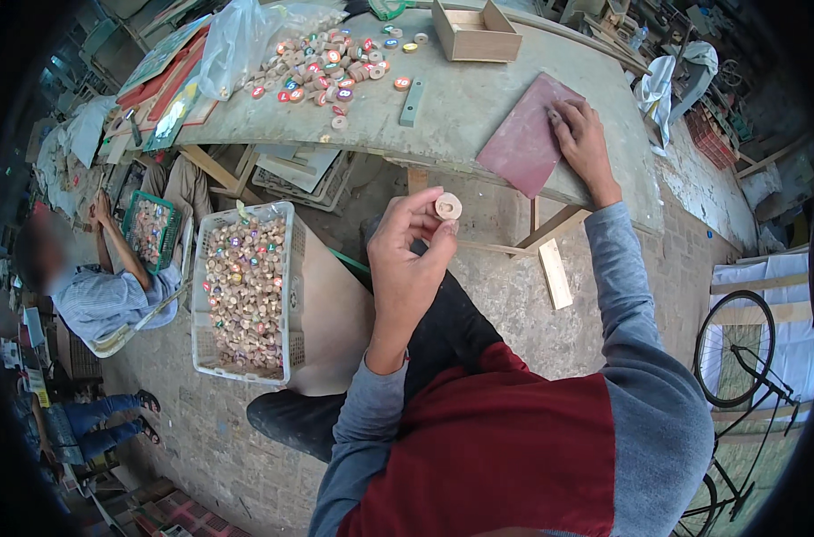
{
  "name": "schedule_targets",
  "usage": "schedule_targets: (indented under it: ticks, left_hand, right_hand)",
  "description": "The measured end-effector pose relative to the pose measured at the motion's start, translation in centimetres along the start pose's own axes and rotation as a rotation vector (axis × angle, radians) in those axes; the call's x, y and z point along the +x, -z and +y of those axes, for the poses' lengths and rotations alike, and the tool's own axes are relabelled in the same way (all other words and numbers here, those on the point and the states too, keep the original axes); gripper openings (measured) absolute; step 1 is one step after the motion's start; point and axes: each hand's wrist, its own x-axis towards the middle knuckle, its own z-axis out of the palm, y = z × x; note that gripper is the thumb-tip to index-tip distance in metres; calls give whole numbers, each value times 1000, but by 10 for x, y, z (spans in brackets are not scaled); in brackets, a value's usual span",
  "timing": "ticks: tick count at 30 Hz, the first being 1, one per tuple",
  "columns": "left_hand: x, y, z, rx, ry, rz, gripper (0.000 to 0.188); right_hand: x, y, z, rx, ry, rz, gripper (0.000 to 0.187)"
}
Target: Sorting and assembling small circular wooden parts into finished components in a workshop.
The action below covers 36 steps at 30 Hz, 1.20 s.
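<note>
My left hand (411, 246) pinches a small round wooden disc (448, 207) between thumb and fingers, its face with a shallow recess turned toward me. On the table's near right, my right hand (586, 148) rests over a dark red sheet that looks like sandpaper (520, 141). Its fingers are bent and closed together at the sheet's right edge; whatever may be under the fingertips is too small to make out. Left of the sheet lies a flat grey-green strip with holes (412, 103). A heap of wooden discs (322, 70), some with coloured numbered faces, spreads over the table.
An open wooden box (477, 34) and a clear plastic bag (233, 49) are on the worktable (461, 89). A white crate (287, 295) full of discs stands at my left. Beyond it sits another person (112, 291) by a green basket (152, 231). A bicycle (738, 358) leans at right.
</note>
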Motion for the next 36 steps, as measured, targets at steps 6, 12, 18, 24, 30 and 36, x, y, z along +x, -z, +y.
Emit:
schedule_targets:
  ticks: [6, 12, 18, 24, 30, 36]
  left_hand:
    - [-11, 23, 8, -339, 176, 50, 26]
    - [-64, 75, -28, -440, 537, 97, 20]
    - [-148, 136, -61, -550, 628, 417, 25]
    - [-188, 185, -79, -657, 519, 631, 28]
    - [-214, 220, -102, -700, 497, 755, 25]
    - [-221, 244, -115, -867, 561, 871, 20]
  right_hand:
    - [7, -12, -16, -4, 114, 103, 28]
    - [-23, 6, -41, -127, 81, 166, 29]
    - [-17, 10, -158, 324, 62, 173, 20]
    - [18, -51, -302, 800, 268, -109, 9]
    - [98, -140, -427, 982, 426, -186, 15]
    - [236, -273, -518, 875, 506, -275, 31]
